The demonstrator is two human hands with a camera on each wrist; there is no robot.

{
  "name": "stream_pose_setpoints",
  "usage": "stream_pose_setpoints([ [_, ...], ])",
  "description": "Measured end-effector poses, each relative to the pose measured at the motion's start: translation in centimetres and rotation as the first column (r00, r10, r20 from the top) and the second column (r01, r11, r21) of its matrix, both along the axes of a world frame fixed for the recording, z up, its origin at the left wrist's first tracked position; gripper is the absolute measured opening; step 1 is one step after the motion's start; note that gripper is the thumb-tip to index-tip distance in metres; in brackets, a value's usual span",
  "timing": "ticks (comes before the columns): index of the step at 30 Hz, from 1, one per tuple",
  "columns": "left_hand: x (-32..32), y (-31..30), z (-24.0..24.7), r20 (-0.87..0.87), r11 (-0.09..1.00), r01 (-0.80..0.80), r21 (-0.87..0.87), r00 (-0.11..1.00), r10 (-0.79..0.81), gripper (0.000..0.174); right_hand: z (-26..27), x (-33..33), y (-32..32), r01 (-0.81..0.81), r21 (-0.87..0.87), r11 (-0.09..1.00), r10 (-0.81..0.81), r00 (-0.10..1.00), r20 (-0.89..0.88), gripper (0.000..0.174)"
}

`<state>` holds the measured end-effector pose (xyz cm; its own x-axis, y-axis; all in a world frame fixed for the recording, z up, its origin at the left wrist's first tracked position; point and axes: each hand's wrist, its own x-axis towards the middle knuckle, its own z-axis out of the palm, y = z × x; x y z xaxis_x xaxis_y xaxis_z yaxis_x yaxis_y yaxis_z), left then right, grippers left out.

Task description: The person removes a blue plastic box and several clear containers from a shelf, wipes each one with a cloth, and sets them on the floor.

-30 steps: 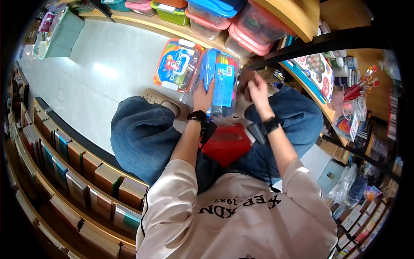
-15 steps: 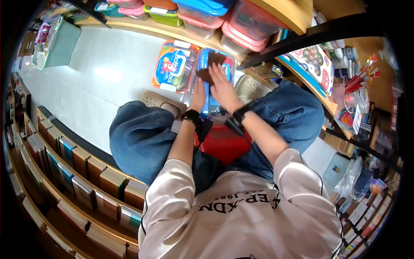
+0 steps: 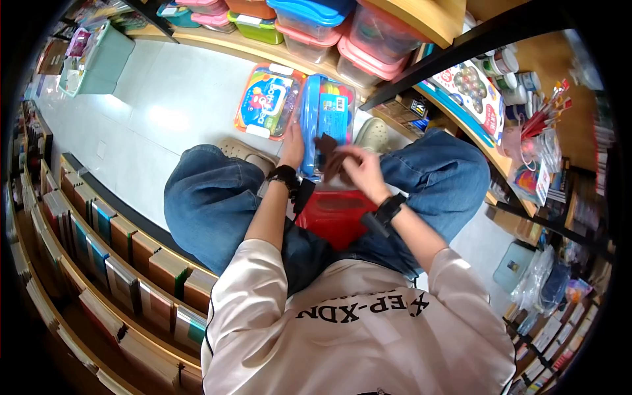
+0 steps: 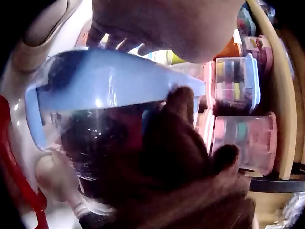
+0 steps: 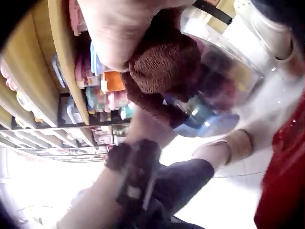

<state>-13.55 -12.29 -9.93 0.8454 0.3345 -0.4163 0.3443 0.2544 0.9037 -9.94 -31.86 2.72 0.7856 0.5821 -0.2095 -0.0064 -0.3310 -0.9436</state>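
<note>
My left hand [image 3: 293, 143] grips the left side of a clear plastic toy box with a blue lid [image 3: 326, 113], which stands on the floor between my knees. In the left wrist view the blue lid [image 4: 114, 81] runs under my palm. My right hand [image 3: 354, 164] holds a brown cloth [image 3: 329, 155] against the near end of the box. The right wrist view shows the brown cloth [image 5: 162, 67] bunched in my fingers in front of the clear box [image 5: 224, 86].
An orange-rimmed toy pack [image 3: 266, 100] lies on the floor left of the box. Lidded plastic containers [image 3: 342, 33] fill the low shelf ahead. A red stool [image 3: 336, 217] is under me. Book rows [image 3: 118, 250] line the left; a stationery shelf [image 3: 520, 118] stands on the right.
My right hand carried the brown cloth from beside the box onto its top, then drew it down to the near end. The left hand kept its hold.
</note>
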Motion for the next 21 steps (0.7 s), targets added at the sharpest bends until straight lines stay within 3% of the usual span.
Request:
stream_pose_setpoints([
  [1,-0.6,0.4,0.4,-0.001,1.0,-0.007,0.003,1.0,0.007,0.074,0.2,1.6,0.5,0.107,0.068,0.992,-0.097,0.986,-0.134,0.028],
  [3,-2.4,0.6,2.3,-0.252,0.939,0.092,0.333,0.968,-0.006,0.065,1.2,5.4,2.3,0.191,0.043,0.981,-0.192,0.981,0.023,0.029],
  [4,-3.8,0.4,3.2,-0.303,0.898,0.199,0.393,0.95,-0.078,0.076,1.0,7.5,3.2,0.169,0.063,0.984,-0.176,0.973,0.149,0.031],
  [5,-4.7,0.0,4.7,-0.307,0.899,0.191,0.394,0.949,-0.068,0.076,0.8,9.4,4.2,0.143,0.082,0.986,-0.16,0.949,0.272,0.033],
  [6,-5.0,-0.6,6.3,-0.477,0.981,0.131,0.145,0.878,-0.047,0.083,0.5,10.8,5.4,0.115,0.067,0.991,-0.132,0.921,0.368,0.033],
  [7,-5.4,-0.8,7.2,-0.626,0.995,0.014,-0.098,0.776,-0.073,0.09,0.5,11.8,6.6,0.089,0.052,0.995,-0.103,0.882,0.46,0.034],
  [8,-6.5,0.0,6.1,-0.534,0.918,0.193,-0.348,0.764,-0.363,0.104,0.3,12.2,7.7,0.027,-0.001,1.0,-0.023,0.866,0.499,0.037],
  [9,-6.9,-0.1,5.7,-0.538,0.921,0.182,-0.345,0.765,-0.353,0.104,-0.2,12.2,8.9,-0.002,-0.084,0.996,0.047,0.844,0.534,0.039],
  [11,-7.3,-0.7,5.3,-0.377,0.774,0.063,-0.631,0.846,-0.376,0.112,-2.5,11.4,10.5,-0.091,-0.189,0.978,0.194,0.736,0.649,0.039],
  [12,-7.1,-0.7,5.3,-0.383,0.775,0.054,-0.63,0.846,-0.37,0.112,-3.2,10.5,11.1,-0.145,-0.253,0.956,0.272,0.754,0.598,0.038],
  [14,-6.5,-0.6,5.3,-0.461,0.727,-0.144,-0.671,0.85,-0.257,0.115,-4.6,8.6,11.2,-0.095,-0.252,0.963,0.239,0.737,0.632,0.036],
  [16,-6.5,-0.4,5.7,-0.469,0.707,-0.172,-0.686,0.847,-0.249,0.115,-4.0,6.6,10.6,-0.065,-0.236,0.969,0.207,0.733,0.648,0.034],
  [18,-6.2,-0.2,6.1,-0.466,0.688,-0.184,-0.702,0.849,-0.249,0.115,-3.6,4.6,9.1,-0.25,-0.363,0.897,0.436,0.633,0.64,0.032],
  [20,-5.9,0.1,6.3,-0.499,0.569,-0.274,-0.775,0.819,-0.285,0.113,-3.2,1.8,7.4,-0.327,-0.293,0.898,0.439,0.647,0.624,0.034],
  [21,-6.0,0.0,6.3,-0.491,0.568,-0.264,-0.78,0.82,-0.294,0.113,-3.0,0.4,6.5,-0.365,-0.278,0.889,0.456,0.638,0.62,0.036],
])
